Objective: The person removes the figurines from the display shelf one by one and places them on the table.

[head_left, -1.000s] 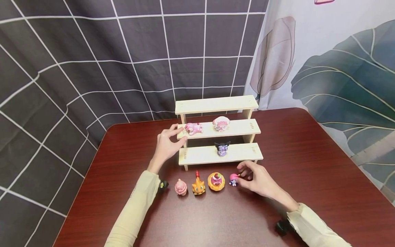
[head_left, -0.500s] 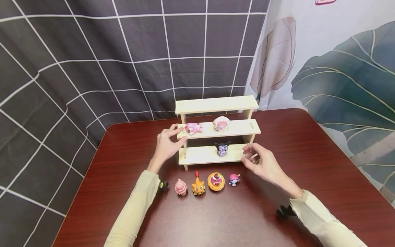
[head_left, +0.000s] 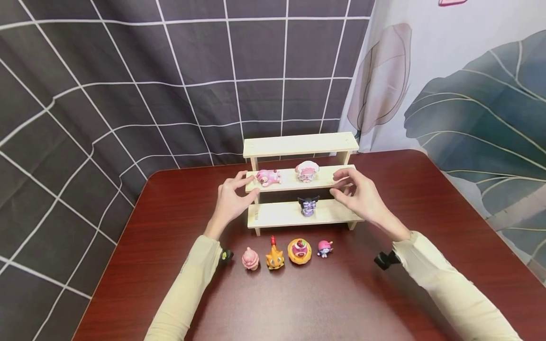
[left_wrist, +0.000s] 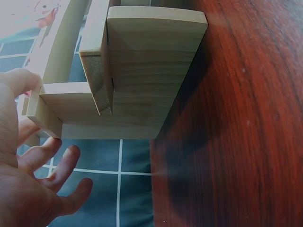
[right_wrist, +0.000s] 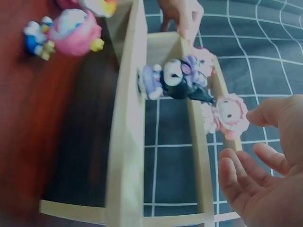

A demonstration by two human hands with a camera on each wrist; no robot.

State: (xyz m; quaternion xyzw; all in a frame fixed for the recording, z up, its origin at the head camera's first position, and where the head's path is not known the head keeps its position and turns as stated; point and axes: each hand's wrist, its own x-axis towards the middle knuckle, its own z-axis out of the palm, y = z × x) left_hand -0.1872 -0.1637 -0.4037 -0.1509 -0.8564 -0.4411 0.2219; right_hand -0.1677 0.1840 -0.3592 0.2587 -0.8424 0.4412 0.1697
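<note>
My left hand (head_left: 232, 198) pinches the left end of the middle board of a three-tier wooden display shelf (head_left: 300, 144), thumb and fingers on either side of the board in the left wrist view. My right hand (head_left: 360, 195) hovers by that board's right end, holding nothing, fingers loosely bent and apart in the right wrist view. Nearest to it on the middle board sits a white-and-pink figurine (head_left: 307, 171). A pink lying figurine (head_left: 268, 177) rests beside my left fingers. On the bottom board stands a black-and-purple eared figurine (head_left: 308, 206).
In front of the shelf, a row stands on the reddish-brown table (head_left: 273, 303): a pink ice-cream toy (head_left: 250, 259), an orange creature figurine (head_left: 275, 259), a yellow tart-like toy (head_left: 299, 251) and a small pink-capped figurine (head_left: 324, 248). A dark gridded curtain (head_left: 196, 61) hangs behind.
My right hand has left the small pink-capped figurine and moved up and away, past the bottom board to the middle board's right end. The left hand has stayed at the shelf.
</note>
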